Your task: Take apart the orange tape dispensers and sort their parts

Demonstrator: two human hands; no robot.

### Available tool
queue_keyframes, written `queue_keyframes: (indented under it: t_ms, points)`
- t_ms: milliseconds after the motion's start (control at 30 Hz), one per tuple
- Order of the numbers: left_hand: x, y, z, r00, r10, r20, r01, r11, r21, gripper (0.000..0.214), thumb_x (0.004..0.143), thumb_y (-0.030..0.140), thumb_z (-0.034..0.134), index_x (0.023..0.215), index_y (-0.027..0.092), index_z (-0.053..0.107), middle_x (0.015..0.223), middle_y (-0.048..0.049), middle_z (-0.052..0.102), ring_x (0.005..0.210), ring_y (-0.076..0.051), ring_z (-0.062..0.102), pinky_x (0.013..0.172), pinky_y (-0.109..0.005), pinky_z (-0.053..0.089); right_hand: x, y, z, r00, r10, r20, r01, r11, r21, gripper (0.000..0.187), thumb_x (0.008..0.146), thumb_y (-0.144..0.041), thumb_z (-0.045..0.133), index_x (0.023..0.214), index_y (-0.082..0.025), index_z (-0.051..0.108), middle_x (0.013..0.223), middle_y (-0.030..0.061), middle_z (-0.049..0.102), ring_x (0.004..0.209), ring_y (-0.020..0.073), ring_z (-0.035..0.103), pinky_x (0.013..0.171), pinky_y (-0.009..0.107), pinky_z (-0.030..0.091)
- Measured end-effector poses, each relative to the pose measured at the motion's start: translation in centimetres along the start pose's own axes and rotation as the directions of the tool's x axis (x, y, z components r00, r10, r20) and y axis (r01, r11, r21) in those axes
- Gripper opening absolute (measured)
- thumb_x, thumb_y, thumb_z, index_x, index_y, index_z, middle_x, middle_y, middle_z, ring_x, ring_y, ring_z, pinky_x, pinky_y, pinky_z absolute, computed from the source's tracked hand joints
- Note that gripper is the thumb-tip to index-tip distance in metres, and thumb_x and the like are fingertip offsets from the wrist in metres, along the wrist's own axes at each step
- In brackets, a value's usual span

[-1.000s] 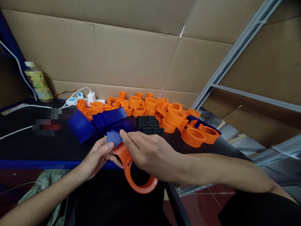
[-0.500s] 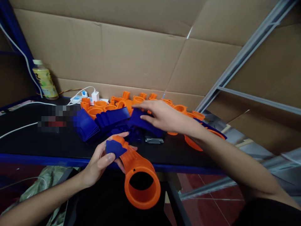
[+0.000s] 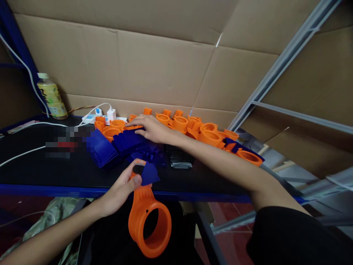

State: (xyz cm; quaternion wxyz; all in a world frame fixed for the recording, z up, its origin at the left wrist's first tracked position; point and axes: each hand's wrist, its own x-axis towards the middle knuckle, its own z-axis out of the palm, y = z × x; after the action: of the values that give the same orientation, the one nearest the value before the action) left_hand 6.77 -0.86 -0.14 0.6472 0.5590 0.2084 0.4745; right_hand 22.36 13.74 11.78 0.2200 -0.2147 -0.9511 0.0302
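My left hand (image 3: 125, 189) is closed around the narrow end of an orange plastic part (image 3: 150, 230) with a large round ring, held over the near edge of the table. On that narrow end sits a small blue angular piece (image 3: 150, 173), with a black patch beside it near my thumb. My right hand (image 3: 153, 129) reaches across the table, fingers stretched out over a row of overlapping dark-blue flat pieces (image 3: 125, 143). Its fingertips lie at the back edge of those pieces. Below my right forearm is a small stack of grey metal strips (image 3: 180, 162).
Several orange ring parts (image 3: 211, 137) are heaped along the cardboard wall (image 3: 165, 70). A fanned blue stack (image 3: 103, 149) lies at left. Behind it are a power strip with white plugs (image 3: 111, 115), cables and a drink bottle (image 3: 53, 97). A metal frame (image 3: 278, 62) stands at right.
My right hand has moved left over the row of blue pieces, uncovering more metal strips. My left hand has turned the orange part, its ring swinging left and the small blue piece moving right.
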Motion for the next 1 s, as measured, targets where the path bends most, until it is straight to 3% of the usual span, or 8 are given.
queue_keyframes:
  t_ms: [133,300,400,500,633,700,833,1000]
  points:
    - [0.1,-0.4,0.1,0.992,-0.064,-0.105,0.055,0.995,-0.085,0.040,0.093,0.053,0.058,0.121,0.024,0.057,0.083,-0.0024,0.066,0.063,-0.017,0.062,0.062,-0.030,0.053,-1.7,-1.6,-2.3,0.994,0.011,-0.107,-0.007,0.999,0.036,0.030,0.097,-0.017,0.055,0.123,-0.025,0.067,0.124,0.0043,0.069,0.114,0.0175,0.063,0.103,0.039,0.047]
    - [0.3,0.0,0.7,0.985,-0.068,-0.156,0.045,0.988,-0.145,0.034,0.093,0.049,0.059,0.112,0.021,0.059,0.074,-0.0004,0.064,0.046,-0.012,0.056,0.045,-0.025,0.048,-7.4,-6.9,-4.8,0.993,-0.049,-0.110,0.055,0.997,0.052,0.032,0.099,-0.038,0.056,0.125,-0.020,0.064,0.121,0.0060,0.070,0.105,0.0159,0.067,0.090,0.029,0.053]
    - [0.3,0.3,1.2,0.981,-0.069,-0.180,0.046,0.990,-0.130,0.029,0.092,0.048,0.060,0.096,0.019,0.060,0.069,0.0008,0.061,0.043,-0.011,0.055,0.037,-0.022,0.043,-10.7,-9.4,-3.2,0.985,-0.133,-0.106,0.107,0.970,-0.216,0.047,0.093,-0.042,0.065,0.130,-0.013,0.060,0.117,0.0119,0.070,0.103,0.0197,0.068,0.086,0.030,0.055]
    - [0.2,0.6,1.7,0.981,-0.095,-0.172,0.081,0.993,-0.087,0.029,0.092,0.047,0.061,0.086,0.019,0.056,0.065,0.0028,0.056,0.039,-0.009,0.049,0.031,-0.019,0.035,-12.2,-10.5,-0.2,0.958,-0.203,-0.200,0.085,0.873,-0.480,0.044,0.096,-0.033,0.061,0.128,-0.003,0.059,0.101,0.0133,0.073,0.083,0.0182,0.070,0.072,0.029,0.056]
    - [-0.2,0.8,2.4,0.976,-0.072,-0.207,0.061,0.996,-0.060,0.027,0.092,0.044,0.062,0.086,0.020,0.052,0.066,0.0043,0.051,0.044,-0.005,0.037,0.037,-0.017,0.026,-12.7,-10.7,2.1,0.932,-0.247,-0.265,0.053,0.816,-0.575,0.032,0.095,-0.021,0.059,0.122,-0.004,0.062,0.105,0.0130,0.074,0.082,0.0163,0.070,0.071,0.026,0.057]
    - [-0.5,1.1,2.6,0.962,-0.073,-0.264,0.054,0.995,-0.079,0.025,0.092,0.043,0.062,0.091,0.020,0.053,0.065,0.0048,0.048,0.047,-0.005,0.033,0.040,-0.017,0.023,-13.1,-10.3,1.6,0.908,-0.215,-0.361,-0.037,0.815,-0.579,0.029,0.096,-0.018,0.055,0.122,-0.008,0.064,0.103,0.0097,0.075,0.078,0.0144,0.070,0.068,0.024,0.055]
    - [-1.5,2.3,2.5,0.926,-0.056,-0.373,0.008,0.991,-0.131,0.028,0.092,0.048,0.060,0.101,0.022,0.055,0.064,0.0056,0.044,0.046,-0.005,0.027,0.039,-0.019,0.015,-14.0,-8.5,-0.9,0.748,-0.033,-0.663,-0.439,0.724,-0.532,0.025,0.096,-0.014,0.054,0.116,-0.017,0.069,0.083,0.0047,0.075,0.070,0.0151,0.067,0.065,0.027,0.051]
    - [-1.6,3.1,2.3,0.959,-0.122,-0.256,0.101,0.990,-0.095,0.028,0.093,0.048,0.058,0.098,0.021,0.056,0.066,0.0038,0.048,0.045,-0.006,0.029,0.039,-0.022,0.017,-13.5,-7.3,-0.4,0.928,0.079,-0.363,-0.227,0.895,-0.384,0.024,0.098,-0.022,0.055,0.115,-0.019,0.071,0.096,0.0084,0.069,0.092,0.0184,0.063,0.071,0.028,0.049]
